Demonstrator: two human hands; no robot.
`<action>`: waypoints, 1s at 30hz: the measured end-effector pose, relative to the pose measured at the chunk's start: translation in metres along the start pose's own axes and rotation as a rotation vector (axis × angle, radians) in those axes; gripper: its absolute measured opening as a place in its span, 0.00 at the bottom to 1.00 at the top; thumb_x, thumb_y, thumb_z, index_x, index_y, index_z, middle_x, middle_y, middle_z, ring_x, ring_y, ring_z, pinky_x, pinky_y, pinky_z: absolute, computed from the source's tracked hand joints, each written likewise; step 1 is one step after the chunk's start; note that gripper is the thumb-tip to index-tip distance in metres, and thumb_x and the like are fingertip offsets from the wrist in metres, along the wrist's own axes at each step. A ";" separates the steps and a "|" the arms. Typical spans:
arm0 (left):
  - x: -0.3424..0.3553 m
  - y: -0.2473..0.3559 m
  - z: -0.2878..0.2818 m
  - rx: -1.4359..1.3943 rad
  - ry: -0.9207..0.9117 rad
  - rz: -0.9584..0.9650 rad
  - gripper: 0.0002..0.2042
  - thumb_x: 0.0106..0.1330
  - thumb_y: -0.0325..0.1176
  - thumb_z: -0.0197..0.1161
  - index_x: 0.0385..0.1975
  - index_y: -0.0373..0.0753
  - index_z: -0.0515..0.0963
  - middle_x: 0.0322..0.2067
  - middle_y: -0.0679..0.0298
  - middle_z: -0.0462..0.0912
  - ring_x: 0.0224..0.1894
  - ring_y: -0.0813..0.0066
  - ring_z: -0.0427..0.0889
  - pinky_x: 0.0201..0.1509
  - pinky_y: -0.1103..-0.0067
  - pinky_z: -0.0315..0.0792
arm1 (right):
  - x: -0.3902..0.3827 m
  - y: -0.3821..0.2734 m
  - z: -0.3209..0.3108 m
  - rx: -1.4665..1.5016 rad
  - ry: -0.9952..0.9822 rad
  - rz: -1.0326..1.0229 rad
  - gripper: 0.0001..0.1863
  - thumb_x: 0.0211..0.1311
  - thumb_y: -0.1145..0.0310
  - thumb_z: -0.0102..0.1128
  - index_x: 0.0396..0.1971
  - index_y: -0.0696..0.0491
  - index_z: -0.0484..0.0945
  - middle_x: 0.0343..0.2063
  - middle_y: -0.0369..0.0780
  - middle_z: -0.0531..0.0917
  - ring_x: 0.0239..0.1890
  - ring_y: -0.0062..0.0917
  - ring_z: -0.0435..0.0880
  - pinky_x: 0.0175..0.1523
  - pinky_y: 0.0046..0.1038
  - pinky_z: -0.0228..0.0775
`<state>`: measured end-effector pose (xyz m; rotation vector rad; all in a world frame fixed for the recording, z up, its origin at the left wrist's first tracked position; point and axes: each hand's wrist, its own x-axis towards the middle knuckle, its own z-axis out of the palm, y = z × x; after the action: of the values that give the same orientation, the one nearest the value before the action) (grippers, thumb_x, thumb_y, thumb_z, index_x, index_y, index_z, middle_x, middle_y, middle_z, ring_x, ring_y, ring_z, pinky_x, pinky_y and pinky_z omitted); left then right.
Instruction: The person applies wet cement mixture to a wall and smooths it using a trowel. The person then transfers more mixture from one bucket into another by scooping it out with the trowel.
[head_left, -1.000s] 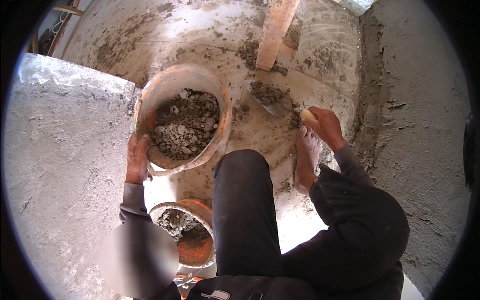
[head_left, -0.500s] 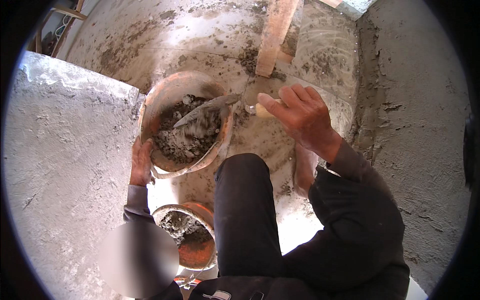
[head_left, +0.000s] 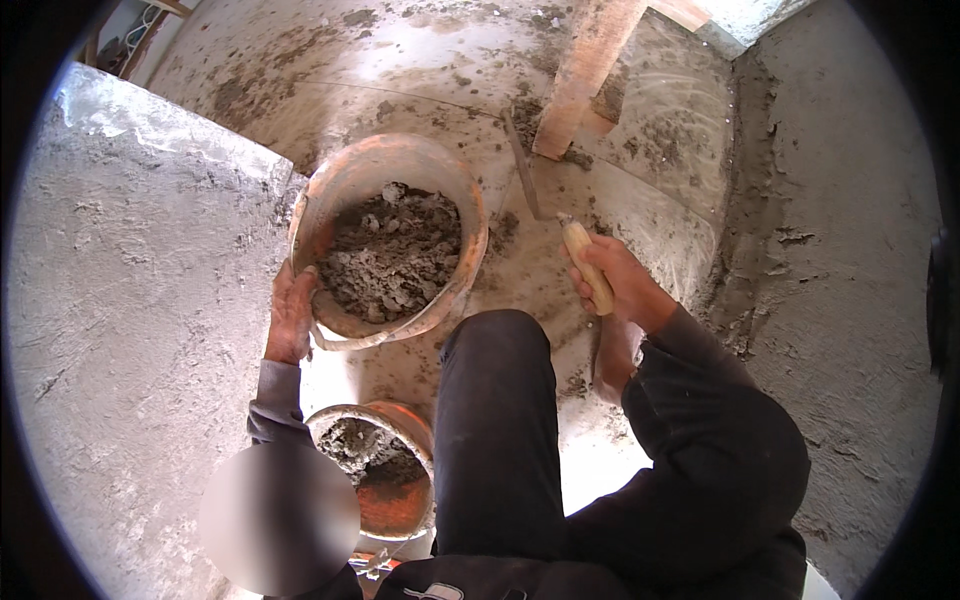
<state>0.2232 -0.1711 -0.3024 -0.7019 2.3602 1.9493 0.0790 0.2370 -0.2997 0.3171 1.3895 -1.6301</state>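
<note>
An orange bucket (head_left: 478, 225), its rim and sides caked with grey mortar (head_left: 392, 250), stands in front of me and leans a little toward me. At its left side my left hand (head_left: 290, 312) grips the rim, fingers partly hidden behind the wall. Away from the bucket's right side, my right hand (head_left: 622, 285) is closed round the wooden handle of a trowel (head_left: 586, 262). The trowel's thin blade is seen nearly edge-on, pointing away from me above the floor, with no large lump of mortar visible on it.
A second orange bucket (head_left: 392, 510), partly filled with mortar, stands nearer me. Rough plastered surfaces flank both sides, a wall (head_left: 840, 250) on the right and a block (head_left: 150, 270) on the left. A wooden plank (head_left: 585, 85) meets the mortar-spattered floor (head_left: 420, 60) ahead.
My right hand has turned and drawn toward me, bringing the trowel out from over the bucket to its right. The left hand stays on the rim.
</note>
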 end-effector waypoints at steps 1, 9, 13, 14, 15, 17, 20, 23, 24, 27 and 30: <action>-0.001 0.000 -0.002 0.030 0.008 0.025 0.24 0.71 0.40 0.49 0.63 0.35 0.66 0.56 0.57 0.72 0.54 0.67 0.70 0.63 0.72 0.63 | 0.008 0.000 0.005 0.044 -0.002 -0.038 0.12 0.68 0.64 0.47 0.44 0.55 0.71 0.24 0.35 0.74 0.20 0.18 0.74 0.23 0.25 0.69; 0.004 -0.010 -0.003 -0.150 -0.018 -0.014 0.23 0.73 0.39 0.48 0.63 0.34 0.66 0.56 0.57 0.74 0.58 0.68 0.70 0.65 0.73 0.63 | 0.077 -0.028 0.013 0.171 0.155 -0.032 0.14 0.71 0.58 0.45 0.43 0.53 0.71 0.26 0.35 0.75 0.22 0.20 0.74 0.27 0.30 0.71; 0.006 -0.012 -0.006 -0.159 -0.012 -0.056 0.23 0.72 0.38 0.49 0.63 0.33 0.65 0.56 0.57 0.74 0.58 0.68 0.71 0.65 0.73 0.63 | 0.099 -0.026 0.015 0.172 0.231 0.030 0.14 0.72 0.57 0.44 0.43 0.53 0.71 0.26 0.35 0.74 0.22 0.20 0.74 0.27 0.30 0.71; 0.005 -0.011 -0.005 -0.138 -0.018 -0.039 0.23 0.72 0.38 0.49 0.63 0.33 0.65 0.56 0.57 0.74 0.58 0.68 0.71 0.65 0.73 0.63 | 0.097 -0.022 0.014 0.164 0.236 0.062 0.14 0.72 0.57 0.44 0.43 0.53 0.71 0.25 0.35 0.74 0.22 0.20 0.74 0.26 0.30 0.71; 0.004 -0.008 -0.004 -0.118 -0.019 -0.019 0.23 0.72 0.37 0.49 0.63 0.34 0.65 0.56 0.57 0.74 0.58 0.68 0.71 0.65 0.73 0.63 | 0.097 -0.019 0.014 0.153 0.236 0.091 0.15 0.72 0.57 0.43 0.43 0.53 0.71 0.25 0.35 0.74 0.22 0.20 0.74 0.26 0.30 0.71; 0.002 -0.005 -0.002 -0.149 -0.007 -0.060 0.23 0.72 0.37 0.50 0.64 0.34 0.65 0.56 0.57 0.74 0.58 0.68 0.71 0.65 0.73 0.63 | 0.084 -0.010 0.004 0.180 0.116 0.093 0.15 0.72 0.57 0.43 0.43 0.54 0.70 0.25 0.35 0.74 0.22 0.20 0.74 0.25 0.29 0.71; 0.003 -0.004 -0.002 -0.135 0.008 -0.062 0.23 0.72 0.38 0.50 0.64 0.34 0.65 0.56 0.57 0.74 0.57 0.68 0.71 0.64 0.73 0.63 | 0.062 -0.003 0.001 0.129 0.054 0.031 0.16 0.71 0.57 0.43 0.45 0.55 0.69 0.26 0.36 0.74 0.21 0.21 0.73 0.25 0.30 0.70; 0.003 -0.020 -0.009 -0.029 0.043 -0.072 0.23 0.72 0.38 0.50 0.64 0.35 0.65 0.56 0.58 0.73 0.57 0.68 0.70 0.64 0.73 0.63 | 0.059 -0.006 0.011 0.115 0.078 -0.034 0.16 0.70 0.59 0.45 0.46 0.56 0.69 0.26 0.36 0.74 0.21 0.21 0.73 0.23 0.30 0.70; 0.004 -0.018 -0.010 0.017 0.059 -0.072 0.23 0.72 0.38 0.50 0.64 0.35 0.64 0.56 0.58 0.73 0.56 0.68 0.70 0.64 0.73 0.64 | 0.061 -0.010 0.014 0.122 0.089 -0.059 0.15 0.69 0.60 0.46 0.46 0.56 0.69 0.25 0.36 0.74 0.21 0.21 0.73 0.23 0.30 0.69; 0.004 -0.014 -0.008 -0.043 0.057 -0.132 0.23 0.72 0.38 0.49 0.64 0.35 0.64 0.56 0.59 0.73 0.56 0.69 0.70 0.64 0.73 0.64 | 0.080 -0.020 0.011 -0.237 0.249 -0.186 0.14 0.68 0.60 0.46 0.44 0.55 0.69 0.25 0.37 0.74 0.19 0.20 0.73 0.20 0.28 0.67; 0.004 -0.005 -0.004 -0.164 0.005 -0.150 0.23 0.73 0.38 0.49 0.64 0.35 0.65 0.57 0.58 0.72 0.56 0.69 0.70 0.64 0.74 0.63 | 0.092 -0.037 0.008 -0.447 0.297 -0.257 0.14 0.65 0.61 0.47 0.43 0.56 0.69 0.25 0.38 0.74 0.17 0.21 0.73 0.18 0.28 0.67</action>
<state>0.2227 -0.1768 -0.3070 -0.8650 2.0986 2.0937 0.0047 0.1827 -0.3386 0.1209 2.0422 -1.4573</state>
